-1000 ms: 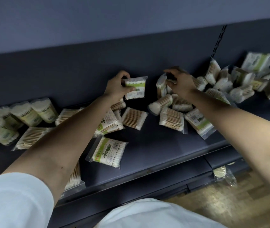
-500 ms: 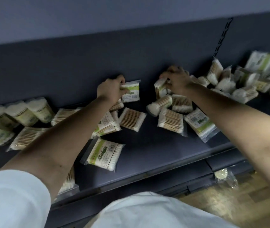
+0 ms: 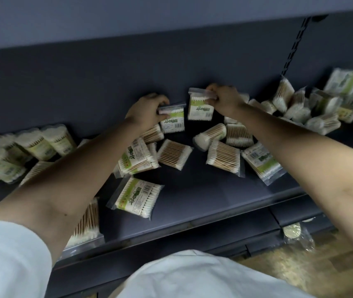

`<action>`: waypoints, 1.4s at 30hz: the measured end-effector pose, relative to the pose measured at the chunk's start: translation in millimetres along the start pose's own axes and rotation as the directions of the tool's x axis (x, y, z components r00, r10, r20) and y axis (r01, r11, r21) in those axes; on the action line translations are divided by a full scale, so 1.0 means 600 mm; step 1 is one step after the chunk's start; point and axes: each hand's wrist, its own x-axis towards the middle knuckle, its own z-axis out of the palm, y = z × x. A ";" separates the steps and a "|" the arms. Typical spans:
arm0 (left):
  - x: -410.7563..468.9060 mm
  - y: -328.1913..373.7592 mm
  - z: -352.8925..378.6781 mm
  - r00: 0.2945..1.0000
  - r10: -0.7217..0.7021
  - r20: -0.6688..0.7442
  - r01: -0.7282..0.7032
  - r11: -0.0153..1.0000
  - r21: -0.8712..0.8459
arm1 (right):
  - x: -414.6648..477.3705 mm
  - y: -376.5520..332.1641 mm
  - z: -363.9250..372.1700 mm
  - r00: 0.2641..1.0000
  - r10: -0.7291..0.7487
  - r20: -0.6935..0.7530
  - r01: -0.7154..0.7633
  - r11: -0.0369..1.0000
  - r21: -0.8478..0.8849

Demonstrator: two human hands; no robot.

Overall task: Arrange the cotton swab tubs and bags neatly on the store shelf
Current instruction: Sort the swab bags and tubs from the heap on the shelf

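Observation:
Against the back wall of the dark shelf (image 3: pixel 203 196), my left hand (image 3: pixel 144 110) grips the top of an upright green-labelled cotton swab bag (image 3: pixel 172 121). Just to its right, my right hand (image 3: pixel 225 100) pinches the clear top strip of a second upright swab bag (image 3: pixel 200 107). The two bags stand side by side, slightly apart. Several more swab bags (image 3: pixel 174 154) lie scattered flat below them, one (image 3: pixel 137 195) nearer the front. A lying swab tub (image 3: pixel 210 136) rests under my right wrist. Round tubs (image 3: pixel 44 141) cluster at the left.
A jumbled heap of bags and tubs (image 3: pixel 313 108) fills the shelf's right end. A perforated upright rail (image 3: pixel 294 46) runs up the back wall. A bag (image 3: pixel 85 224) lies at the shelf's front left edge. A clear packet (image 3: pixel 298 233) lies on the wooden floor.
My right hand has drawn a bag out of the pile and stood it upright beside the bag in my left hand. The left hand stayed at the back wall with its bag.

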 end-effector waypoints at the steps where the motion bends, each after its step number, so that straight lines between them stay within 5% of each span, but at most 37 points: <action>1: -0.003 -0.001 0.006 0.999 0.019 0.029 -0.020 1.000 0.014 | 0.000 -0.003 0.008 1.000 -0.007 0.028 0.007 1.000 0.009; 11: -0.033 -0.011 0.026 0.993 -0.001 0.116 -0.007 0.998 0.067 | -0.005 -0.013 0.069 0.983 0.146 -0.113 -0.126 0.978 0.167; 16: -0.044 -0.005 0.026 0.966 -0.043 0.255 0.026 0.997 0.071 | -0.016 -0.021 0.066 0.985 0.174 0.019 -0.174 0.968 0.180; 25: -0.059 0.026 -0.025 0.994 -0.004 0.110 0.012 0.997 -0.073 | -0.056 -0.016 0.038 0.976 -0.054 -0.210 0.096 0.976 0.195; 29: -0.068 0.061 -0.019 0.950 0.068 0.306 -0.029 0.991 -0.133 | -0.086 -0.014 0.042 0.936 -0.273 -0.222 0.317 0.928 0.195; 33: -0.073 0.077 0.014 0.843 0.014 0.538 -0.028 0.999 0.016 | -0.114 -0.026 0.049 0.918 -0.329 -0.222 0.377 0.899 0.224; 42: -0.074 0.076 0.025 0.797 -0.091 0.596 0.090 0.995 0.032 | -0.150 0.001 0.054 0.942 -0.305 -0.136 0.329 0.920 0.211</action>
